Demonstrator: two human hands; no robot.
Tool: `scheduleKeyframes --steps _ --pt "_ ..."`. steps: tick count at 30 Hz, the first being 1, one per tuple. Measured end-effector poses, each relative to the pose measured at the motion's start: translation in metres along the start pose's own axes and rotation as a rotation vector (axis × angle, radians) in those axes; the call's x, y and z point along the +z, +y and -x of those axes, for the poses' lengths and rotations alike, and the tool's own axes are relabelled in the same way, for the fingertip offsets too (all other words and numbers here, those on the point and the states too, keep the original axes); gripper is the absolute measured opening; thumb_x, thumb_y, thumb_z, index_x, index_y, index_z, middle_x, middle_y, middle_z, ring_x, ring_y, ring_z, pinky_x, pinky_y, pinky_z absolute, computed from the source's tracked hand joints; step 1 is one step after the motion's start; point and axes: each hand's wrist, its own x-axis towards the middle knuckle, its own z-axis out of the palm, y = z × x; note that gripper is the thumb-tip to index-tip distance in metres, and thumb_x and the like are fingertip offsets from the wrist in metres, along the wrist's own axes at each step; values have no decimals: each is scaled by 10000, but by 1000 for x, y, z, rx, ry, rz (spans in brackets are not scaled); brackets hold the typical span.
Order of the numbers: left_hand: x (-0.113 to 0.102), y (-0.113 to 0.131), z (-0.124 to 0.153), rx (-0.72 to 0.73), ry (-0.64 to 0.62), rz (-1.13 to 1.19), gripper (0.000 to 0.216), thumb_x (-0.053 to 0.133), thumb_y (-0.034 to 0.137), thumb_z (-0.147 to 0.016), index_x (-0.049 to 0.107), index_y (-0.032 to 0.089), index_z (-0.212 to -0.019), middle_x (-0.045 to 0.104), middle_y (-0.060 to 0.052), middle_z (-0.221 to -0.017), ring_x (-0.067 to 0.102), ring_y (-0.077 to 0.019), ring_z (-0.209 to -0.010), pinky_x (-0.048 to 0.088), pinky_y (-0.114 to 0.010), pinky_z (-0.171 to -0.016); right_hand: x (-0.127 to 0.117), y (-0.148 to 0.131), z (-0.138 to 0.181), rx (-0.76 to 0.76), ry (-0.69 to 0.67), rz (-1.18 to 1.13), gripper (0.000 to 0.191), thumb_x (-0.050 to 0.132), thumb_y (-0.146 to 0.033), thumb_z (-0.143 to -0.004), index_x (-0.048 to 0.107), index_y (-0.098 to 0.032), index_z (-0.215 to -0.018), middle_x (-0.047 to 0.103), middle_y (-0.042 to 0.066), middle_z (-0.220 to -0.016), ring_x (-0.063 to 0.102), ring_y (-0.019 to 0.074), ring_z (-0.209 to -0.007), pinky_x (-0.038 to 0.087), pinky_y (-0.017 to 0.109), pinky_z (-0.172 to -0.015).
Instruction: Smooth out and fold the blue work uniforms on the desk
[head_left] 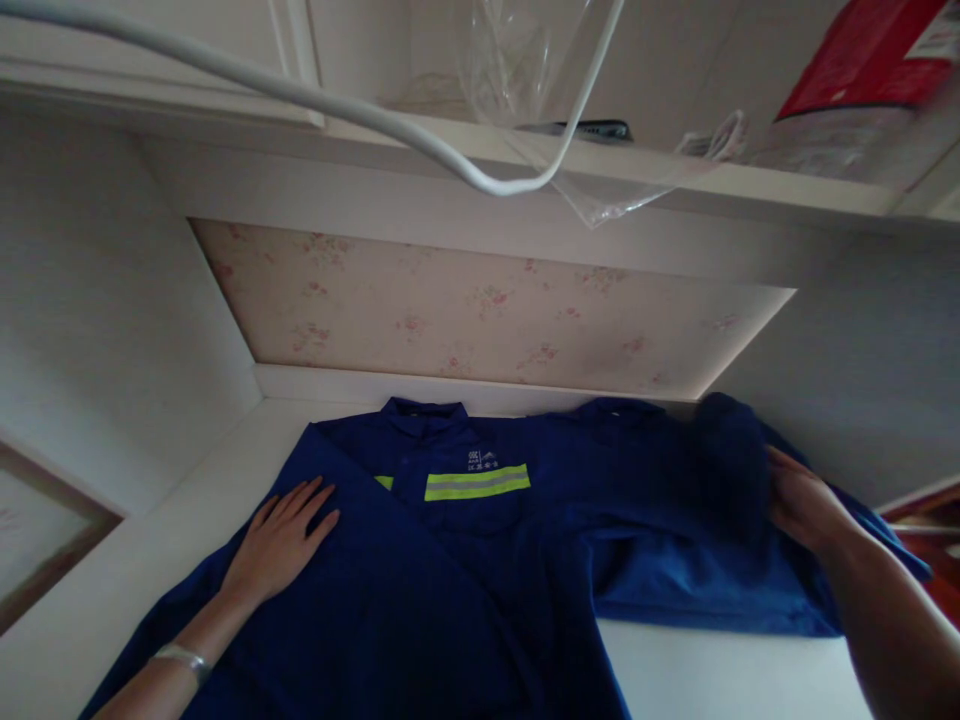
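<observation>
A dark blue work jacket with a yellow-green reflective stripe lies spread on a white surface. My left hand rests flat on the folded left side of the jacket, fingers stretched out. My right hand grips the right sleeve, which is lifted and blurred. A silver bracelet is on my left wrist.
A white shelf runs overhead with a white cable, a clear plastic bag, a dark phone and a red package. Floral wallpaper backs the alcove, with white walls at both sides.
</observation>
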Motion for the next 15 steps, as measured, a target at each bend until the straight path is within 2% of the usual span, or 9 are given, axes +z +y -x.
scheduleKeyframes --steps 3,5,7,10,12,13,15 --pt "-2 1 0 -12 10 20 596 328 572 -948 458 263 -1441 407 -50 -1547 365 -257 -1420 220 -482 -1179 29 2 -4 44 -22 154 779 621 -530 -805 398 -170 -1459 584 271 -1309 673 337 -984 528 459 -773" --pt "-2 2 0 -17 13 36 595 337 577 -944 469 265 -1433 416 -49 -1542 368 -259 -1418 220 -484 -1178 56 7 -5 31 -67 290 870 715 -570 -708 460 -127 -1413 608 275 -1271 665 369 -980 521 502 -805" --pt "-3 3 0 -19 14 48 591 344 580 -942 476 271 -1428 422 -45 -1539 369 -259 -1417 217 -485 -1178 86 10 -6 -43 -143 386 796 794 -553 -610 616 -131 -1261 673 223 -1182 659 369 -987 501 499 -867" --pt "-5 3 0 -25 7 47 595 331 593 -943 478 279 -1425 422 -37 -1539 364 -255 -1420 216 -481 -1181 122 7 -12 -161 -206 463 516 857 -435 -515 751 -188 -956 734 121 -1032 644 350 -1009 457 452 -953" --pt "-5 3 0 -26 0 43 601 317 601 -945 471 281 -1429 414 -31 -1544 358 -249 -1424 212 -478 -1184 126 -2 -17 -201 -178 499 354 832 -399 -554 764 -209 -845 741 99 -967 633 352 -1020 432 445 -969" --pt "-5 3 0 -26 -2 42 602 311 603 -946 467 283 -1432 411 -28 -1546 356 -247 -1425 208 -478 -1186 120 -7 -19 -209 -136 511 330 805 -411 -599 767 -215 -862 737 102 -984 625 354 -1039 423 445 -969" --pt "-5 2 0 -23 -4 44 603 305 605 -948 460 286 -1436 409 -24 -1548 353 -244 -1426 201 -479 -1189 95 -16 -20 -203 25 519 446 698 -486 -730 735 -206 -1076 690 144 -1156 578 369 -1135 409 456 -967"
